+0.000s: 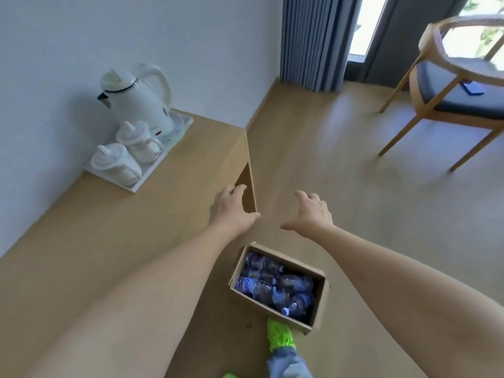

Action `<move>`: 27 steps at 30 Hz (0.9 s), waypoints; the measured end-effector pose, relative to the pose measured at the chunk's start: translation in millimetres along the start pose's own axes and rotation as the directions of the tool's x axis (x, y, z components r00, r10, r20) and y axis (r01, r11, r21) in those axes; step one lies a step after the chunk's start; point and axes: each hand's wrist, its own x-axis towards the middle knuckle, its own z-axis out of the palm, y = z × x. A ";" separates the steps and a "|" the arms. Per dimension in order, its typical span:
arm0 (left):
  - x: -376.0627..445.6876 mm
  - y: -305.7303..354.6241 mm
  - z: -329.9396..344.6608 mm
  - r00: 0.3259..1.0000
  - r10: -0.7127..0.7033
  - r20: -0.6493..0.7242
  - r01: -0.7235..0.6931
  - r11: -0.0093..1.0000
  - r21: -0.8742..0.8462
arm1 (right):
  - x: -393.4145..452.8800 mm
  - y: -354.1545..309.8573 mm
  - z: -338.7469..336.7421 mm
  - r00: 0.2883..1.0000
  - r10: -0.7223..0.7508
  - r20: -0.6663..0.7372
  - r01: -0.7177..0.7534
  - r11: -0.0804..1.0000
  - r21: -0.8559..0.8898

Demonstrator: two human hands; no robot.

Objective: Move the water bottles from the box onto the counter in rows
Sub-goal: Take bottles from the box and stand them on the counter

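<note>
task not yet begun as far as the view showed: no bottles stood on the worktop (114, 241), all of them lay in the box (319, 301) on the floor at 6 o'clock, just beside the worktop's near edge.

bottles (275, 285): lying jumbled on their sides, overlapping; at least six visible, exact count could not be told.

left hand (231, 211) hovered over the worktop's corner, grip loosely curled and holding nothing. right hand (311, 211) hung above the floor at 1 o'clock of the box, grip spread, empty.

other items counted: one kettle (136, 96) and two lidded cups (128, 154) on one tray (152, 170) at 10 o'clock, one chair (452, 105) at 2 o'clock.

judgement: whole transfer and all rows remained to be done.
</note>
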 end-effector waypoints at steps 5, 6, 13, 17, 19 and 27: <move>11.9 -6.8 77.4 0.986 -0.009 0.164 -0.001 0.998 0.062 | 10.8 57.3 51.0 0.985 0.122 0.119 -0.124 0.992 0.017; 14.1 -10.6 91.2 0.982 -0.012 0.191 -0.002 0.997 0.071 | 12.6 66.9 61.8 0.980 0.142 0.138 -0.146 0.989 0.015; 37.0 -51.6 186.1 0.950 -0.023 0.313 -0.012 0.994 0.109 | 25.0 121.7 153.2 0.931 0.262 0.255 -0.271 0.962 0.003; 37.7 -88.4 259.6 0.906 -0.064 0.418 0.015 0.993 0.120 | 26.7 156.0 224.5 0.882 0.331 0.334 -0.351 0.936 -0.002; 35.1 -108.3 297.9 0.878 -0.097 0.470 0.037 0.990 0.134 | 30.5 174.5 261.1 0.854 0.367 0.370 -0.387 0.922 -0.022; 32.7 -186.6 425.7 0.807 -0.168 0.567 0.069 0.979 0.192 | 52.9 235.6 393.2 0.786 0.424 0.451 -0.414 0.901 -0.125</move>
